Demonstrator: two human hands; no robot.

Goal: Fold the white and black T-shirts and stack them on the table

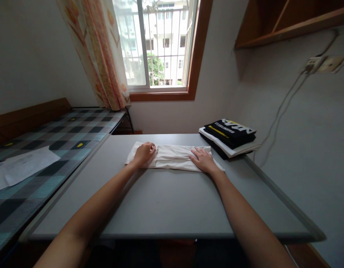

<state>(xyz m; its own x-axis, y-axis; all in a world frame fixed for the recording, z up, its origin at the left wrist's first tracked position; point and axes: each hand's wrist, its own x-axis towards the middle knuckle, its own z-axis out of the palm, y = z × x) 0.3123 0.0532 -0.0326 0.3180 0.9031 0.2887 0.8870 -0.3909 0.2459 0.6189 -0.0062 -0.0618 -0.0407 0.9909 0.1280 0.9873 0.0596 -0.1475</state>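
Note:
A white garment (174, 153) lies on the table as a long, narrow folded strip, with its left end doubled over in a flap. My left hand (145, 153) is on that flap, its fingers curled in at the flap's inner edge and closed on the cloth. Toward the strip's other end, my right hand (203, 160) rests flat with fingers spread, pressing on the fabric. Creases run lengthwise between the two hands. The garment's exact kind cannot be made out in this folded shape.
The grey table (166, 203) has a raised rim at its sides. At its back right stands a stack of folded clothes (230, 136), black and white. A bed (29, 149) with a checked cover and papers (29, 165) adjoins the left; cables (283, 100) hang along the right wall.

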